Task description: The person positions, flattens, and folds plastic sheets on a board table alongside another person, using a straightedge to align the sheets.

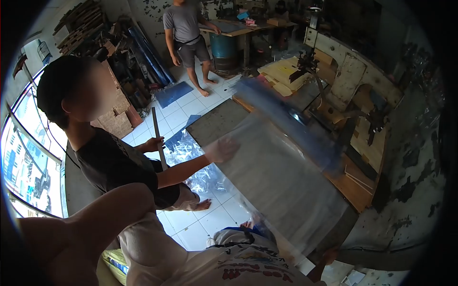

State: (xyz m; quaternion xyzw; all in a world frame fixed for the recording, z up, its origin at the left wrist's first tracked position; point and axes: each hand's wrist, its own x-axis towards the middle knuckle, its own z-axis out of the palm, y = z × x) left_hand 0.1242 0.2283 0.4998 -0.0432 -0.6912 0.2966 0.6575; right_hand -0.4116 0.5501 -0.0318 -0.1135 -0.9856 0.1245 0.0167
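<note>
A translucent plastic sheet (281, 176), blurred by motion, spreads over the grey work table (217, 123). At the table's near right corner is my right hand (329, 256), small and dim beside the sheet's edge; its finger pose is unclear. My bare left arm bends at the lower left, with its hand out of view. A blurred blue sheet or roll (291, 121) lies across the table's far side. A co-worker's hand (223, 150) reaches over the plastic, while their other hand holds a long thin strip (159, 138).
The co-worker in black (119, 157) stands close at left. Another person (183, 31) stands farther back near a blue drum (224, 50). A large machine (353, 71) borders the table's far side. Crumpled clear plastic (193, 164) lies on the tiled floor.
</note>
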